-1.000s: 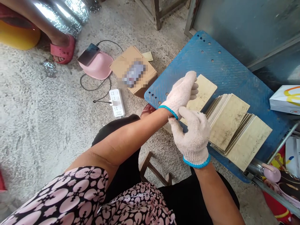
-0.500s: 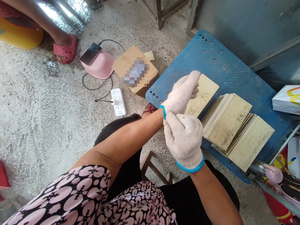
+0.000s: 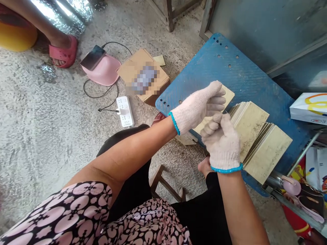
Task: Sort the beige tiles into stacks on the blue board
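My left hand (image 3: 199, 106), in a white knit glove with a blue cuff, reaches over the blue board with its fingers stretched out and nothing in it. Just below it is my right hand (image 3: 222, 141) in a matching glove, palm up. Its fingers are half curled, the thumb stands a little apart, and I see nothing held. Behind my left hand lies a thin pale rectangular plate (image 3: 228, 97), partly covered. Two stacks of such plates stand to the right: one stack (image 3: 251, 124) beside my right hand, the other stack (image 3: 270, 153) nearer the board's edge.
The blue board (image 3: 194, 68) has holes near its corners. Left of it are a cardboard box (image 3: 133, 64), a power strip (image 3: 125, 110) and a pink stool (image 3: 107, 73) bearing a phone (image 3: 93, 58). Another person's foot (image 3: 63, 51) is farther left. A white package (image 3: 309, 107) lies at right.
My right hand has let go of my left glove's cuff, moved right and turned palm up. My left fingers have spread, and that glove's cuff now shows whole. The view has shifted slightly.
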`<state>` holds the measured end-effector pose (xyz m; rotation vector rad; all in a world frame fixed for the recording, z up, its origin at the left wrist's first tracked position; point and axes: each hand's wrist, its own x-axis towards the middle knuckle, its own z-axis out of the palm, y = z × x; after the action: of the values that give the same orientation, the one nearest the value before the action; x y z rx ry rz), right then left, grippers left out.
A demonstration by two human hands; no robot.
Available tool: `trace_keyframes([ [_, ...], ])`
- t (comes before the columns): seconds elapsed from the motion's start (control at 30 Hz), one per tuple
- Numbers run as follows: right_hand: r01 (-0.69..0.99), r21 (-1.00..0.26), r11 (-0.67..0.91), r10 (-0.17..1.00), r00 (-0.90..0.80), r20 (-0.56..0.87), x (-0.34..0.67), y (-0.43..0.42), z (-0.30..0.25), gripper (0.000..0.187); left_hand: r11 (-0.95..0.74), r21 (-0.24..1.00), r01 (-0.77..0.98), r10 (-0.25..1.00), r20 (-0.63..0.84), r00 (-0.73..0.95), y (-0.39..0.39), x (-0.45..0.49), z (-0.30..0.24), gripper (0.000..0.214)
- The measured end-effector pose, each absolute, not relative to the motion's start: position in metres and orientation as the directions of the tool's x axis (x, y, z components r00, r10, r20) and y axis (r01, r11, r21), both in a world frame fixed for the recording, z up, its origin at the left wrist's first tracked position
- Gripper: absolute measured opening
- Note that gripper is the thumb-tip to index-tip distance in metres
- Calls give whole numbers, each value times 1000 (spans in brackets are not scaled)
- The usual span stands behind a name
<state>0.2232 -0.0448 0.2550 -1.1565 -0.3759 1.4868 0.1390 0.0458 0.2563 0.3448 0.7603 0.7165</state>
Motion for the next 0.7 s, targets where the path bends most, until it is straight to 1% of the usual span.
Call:
trace_keyframes([
  [0.07, -673, -662, -330, 862, 71, -502, 232, -40, 246, 34, 713, 552, -432, 695, -478, 537, 43, 138, 253, 35],
  [0.13, -687, -639, -345, 873, 15, -488, 238, -37, 239, 38, 722, 573, -388, 682, -497, 536, 42, 138, 250, 30],
  [0.27, -602, -731, -321, 932, -64, -357, 244, -36, 230, 44, 748, 591, -304, 651, -562, 511, 41, 139, 250, 16],
  [0.33, -557, -769, -313, 944, -93, -317, 246, -36, 228, 47, 755, 600, -266, 639, -581, 504, 41, 139, 252, 12],
  [0.5, -540, -788, -297, 952, -105, -287, 250, -35, 228, 50, 761, 609, -225, 617, -572, 540, 38, 137, 257, 9],
  [0.6, -516, -816, -259, 964, -94, -247, 257, -34, 233, 50, 757, 619, -210, 610, -554, 567, 37, 135, 256, 11],
  [0.7, -500, -836, -228, 971, -54, -233, 271, -31, 239, 48, 743, 640, -197, 627, -561, 540, 37, 135, 252, 12],
])
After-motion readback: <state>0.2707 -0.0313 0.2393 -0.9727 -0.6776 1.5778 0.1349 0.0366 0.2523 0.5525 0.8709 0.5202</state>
